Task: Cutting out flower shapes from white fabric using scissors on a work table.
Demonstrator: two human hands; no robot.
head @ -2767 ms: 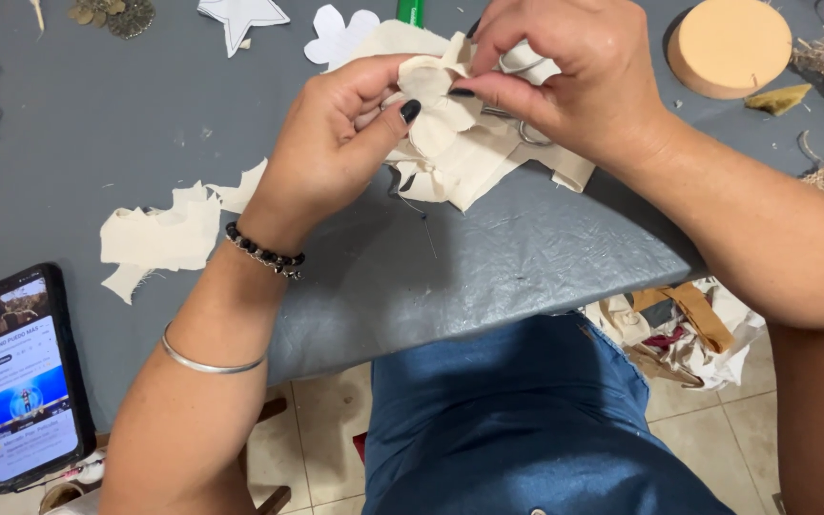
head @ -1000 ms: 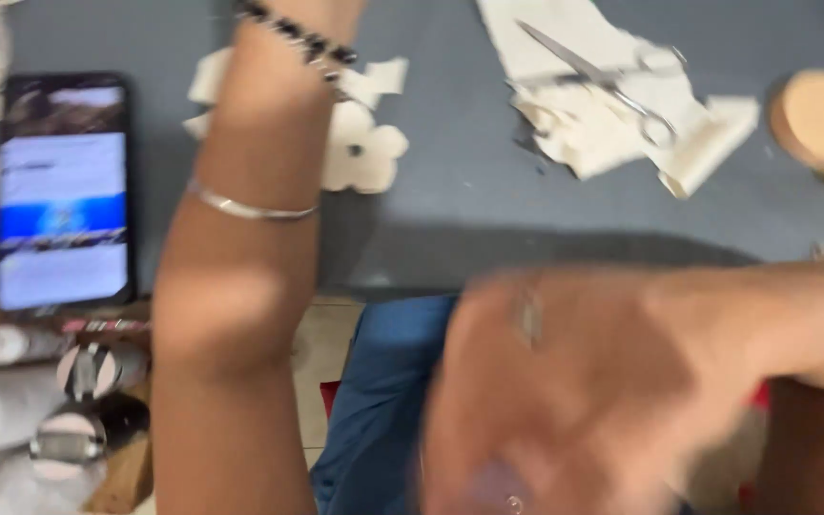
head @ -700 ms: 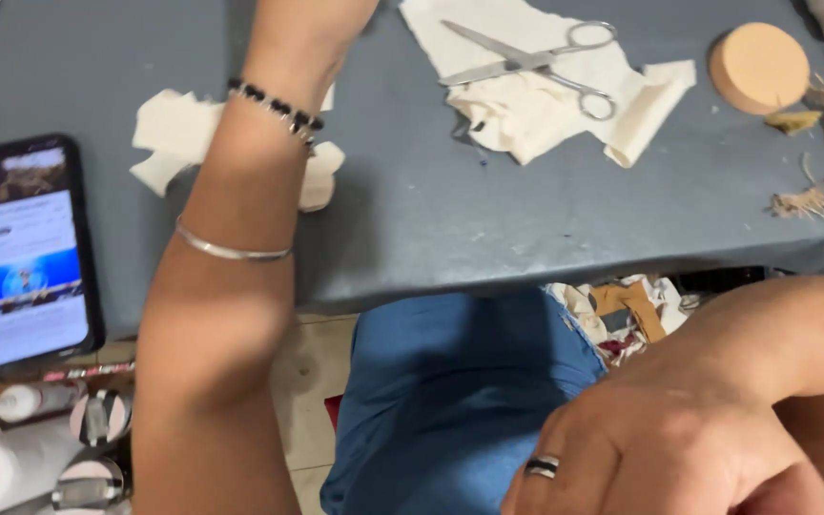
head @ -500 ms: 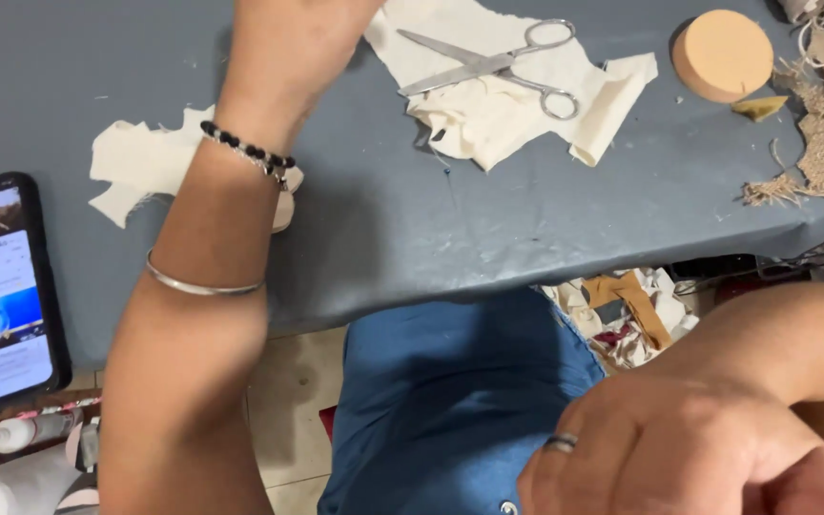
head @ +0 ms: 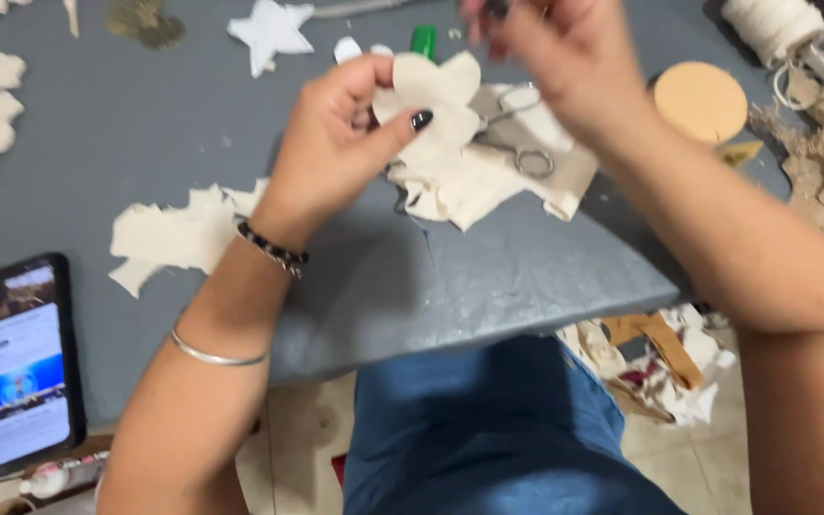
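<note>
Risk: the cream fabric cutout (head: 436, 91), pinched between thumb and fingers of the left hand (head: 336, 143), could slip or crease if that pinch loosens. Right hand (head: 550, 57), just beyond, is blurred; its grip cannot be told. Counts: one scissors (head: 517, 143) beneath the hands, one white star (head: 271, 30) farther off.

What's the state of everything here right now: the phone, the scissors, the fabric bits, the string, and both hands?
Left hand: pinching a cream fabric cut-out, held up off the table.
Right hand: raised above the cut-out, blurred; grip unclear.
Scissors: lying on the fabric pile, not held.
Phone: flat on the table, screen lit.
Fabric scrap: lying loose by the left wrist.
Cord spool: wound.
White star: lying flat.
</note>
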